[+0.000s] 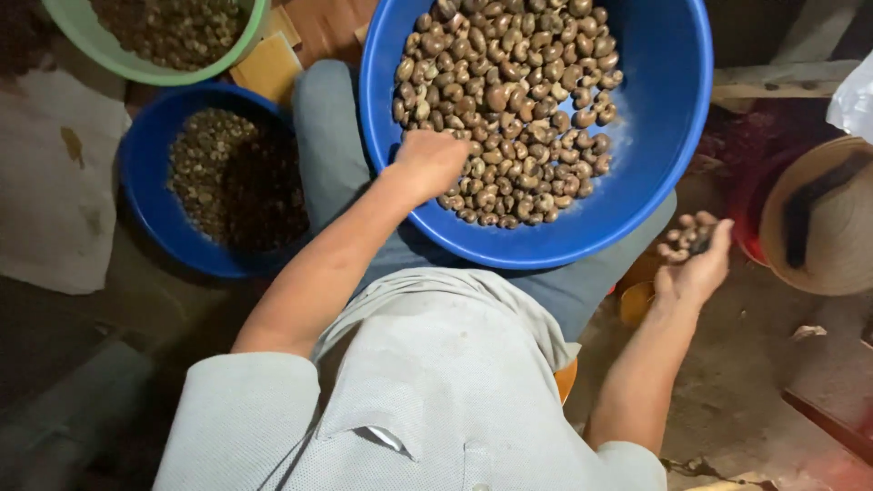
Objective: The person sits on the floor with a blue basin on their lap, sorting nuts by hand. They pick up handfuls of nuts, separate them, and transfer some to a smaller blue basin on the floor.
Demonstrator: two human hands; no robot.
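Head view, person seated, big blue basin point(668, 136) on the lap, rim tilted toward the body. Nuts point(509, 109) fill its middle and near side, a brown heap spreading from 12 o'clock down to 6 o'clock of the bowl; single nuts lie every way, no shared long axis.

Left hand point(429, 162) sits at the basin's 8 o'clock edge, knuckles up, fingers curled down into the heap; cannot tell what they pinch, the back of the hand hides the fingertips. Left forearm runs from 7 o'clock up to the hand.

Right hand point(696, 264) is outside the basin at its 4 o'clock, palm up and cupped, holding a small pile of nuts with something darker among them, maybe a shell piece, too blurred to say. It is clear of the rim, just beside it.

Around: small blue bowl point(150, 173) at 9 o'clock on the floor with darker, finer contents. Green bowl point(91, 41) at 11 o'clock, also with nuts. Yellow block point(268, 65) between the two bowls and the person's knee. Pale sheet point(55, 182) at far left under the small blue bowl's edge. Straw hat point(841, 236) with a dark band at 3 o'clock, well apart from the right hand. Orange cup point(637, 302) part hidden under the right wrist. No labels legible.
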